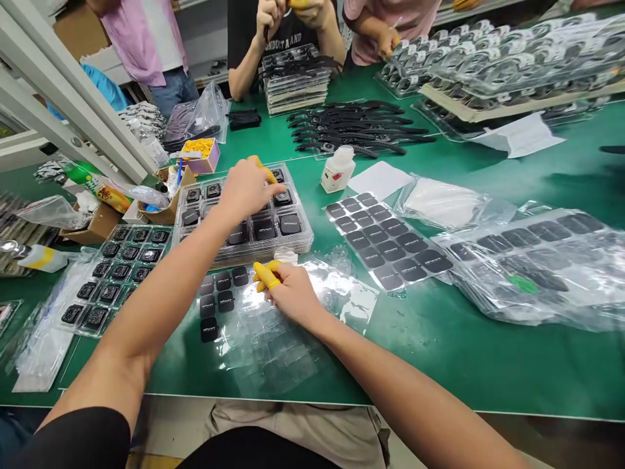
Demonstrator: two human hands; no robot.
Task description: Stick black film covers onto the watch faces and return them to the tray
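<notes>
My left hand [249, 185] reaches over a clear plastic tray [308, 236] that holds square black watch bodies in pockets. Its thumb and a finger in a yellow finger cot are apart, beside a watch body [282, 197] at the tray's right side. Nearer to me, my right hand [295, 293] hovers over or rests on a clear sticker sheet [273, 352]; several black square stickers [225, 301] remain at its left. The yellow-cotted fingers of this hand are drawn together in a pinch. Whatever may be between them is hidden.
Sheets of black stickers [390, 247] and bagged sheets [527, 280] lie right. A white bottle [338, 170] stands behind the tray. Another tray of watch bodies [117, 273] is at left, near open boxes [168, 202]. Beyond lie black straps [356, 127] and stacked trays [517, 71]; co-workers stand opposite.
</notes>
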